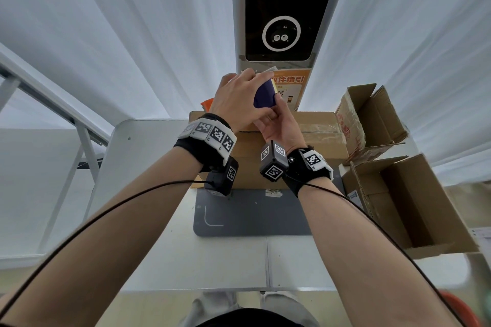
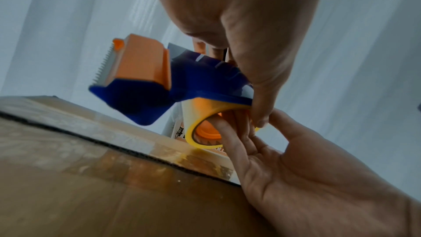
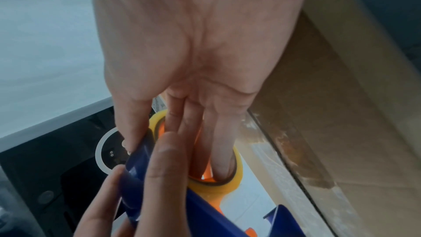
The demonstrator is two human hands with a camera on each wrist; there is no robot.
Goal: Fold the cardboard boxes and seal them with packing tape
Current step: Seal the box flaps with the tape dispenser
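Note:
A blue and orange tape dispenser (image 1: 264,94) (image 2: 145,86) (image 3: 205,210) hangs just above the far edge of a closed cardboard box (image 1: 255,162) (image 2: 91,186) (image 3: 318,114). My left hand (image 1: 247,87) grips the dispenser's blue body from above. My right hand (image 1: 276,110) comes from below: its fingers (image 3: 218,150) reach into the core of the yellow tape roll (image 2: 193,114) (image 3: 227,185), with the thumb outside against the body. Clear tape lies along the box's top seam (image 2: 114,143). The serrated blade (image 2: 102,68) points left, clear of the box.
Two open cardboard boxes (image 1: 372,119) (image 1: 414,204) stand at the right of the white table (image 1: 159,247). A grey mat (image 1: 252,215) lies in front of the closed box. A kiosk with a dark screen (image 1: 281,21) rises behind it, between white curtains.

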